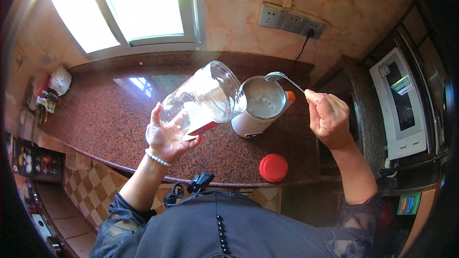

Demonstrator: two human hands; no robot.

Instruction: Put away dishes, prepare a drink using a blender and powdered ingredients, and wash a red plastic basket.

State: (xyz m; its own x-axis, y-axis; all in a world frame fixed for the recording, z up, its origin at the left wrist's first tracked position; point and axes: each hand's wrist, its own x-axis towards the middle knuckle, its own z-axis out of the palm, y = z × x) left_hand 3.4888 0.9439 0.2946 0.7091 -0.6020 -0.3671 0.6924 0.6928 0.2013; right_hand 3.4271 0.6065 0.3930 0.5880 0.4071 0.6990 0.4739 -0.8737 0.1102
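My left hand (172,136) grips a large clear plastic jar (200,96) by its base, a label on its side. The jar is tilted, its open mouth towards the appliance, and a little white matter shows inside. My right hand (328,116) pinches the handle of a metal spoon (275,76), whose bowl is above the far rim of a white blender-like appliance (247,125). Greyish-beige liquid (263,96) with foam bubbles fills the appliance. A red screw lid (273,167) lies near the counter's front edge.
The red-brown granite counter (107,122) runs under a bright window (140,3). A socket strip (292,21) with a black plug (307,33) is on the wall. At right stands a white microwave (400,104); a white pot (60,80) and small items sit far left.
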